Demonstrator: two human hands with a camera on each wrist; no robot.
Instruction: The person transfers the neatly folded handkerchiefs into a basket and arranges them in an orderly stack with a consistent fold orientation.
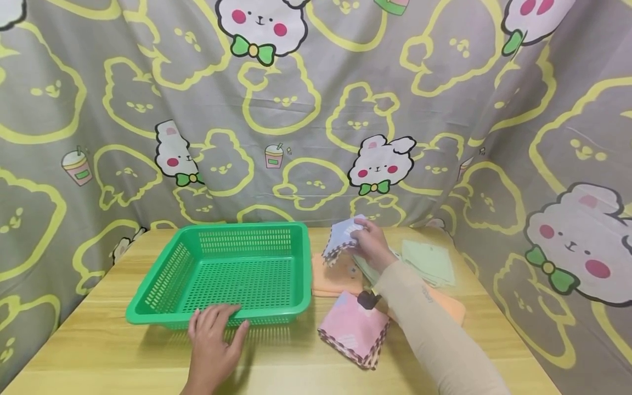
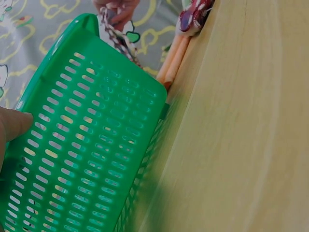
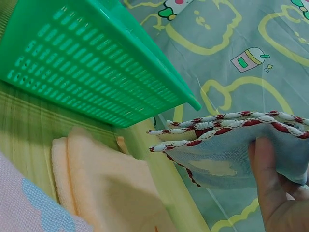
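Observation:
A folded blue cloth (image 1: 342, 235) with a checked brown-and-white edge hangs above the table, pinched between the thumb and fingers of my right hand (image 1: 369, 241). In the right wrist view the layers of this blue cloth (image 3: 217, 159) show, with the thumb on its face. My left hand (image 1: 212, 334) rests on the near rim of a green plastic basket (image 1: 217, 317), fingers over the edge. In the left wrist view only part of that hand (image 2: 12, 126) shows beside the basket wall. Nothing lies inside the basket.
Right of the basket lie a folded orange cloth (image 1: 331, 277), a pink cloth (image 1: 353, 329) with a checked edge, and a pale green cloth (image 1: 429, 263). Another orange cloth (image 1: 451, 307) is partly behind my right forearm. A patterned curtain (image 1: 306, 109) stands behind the wooden table (image 1: 276, 367).

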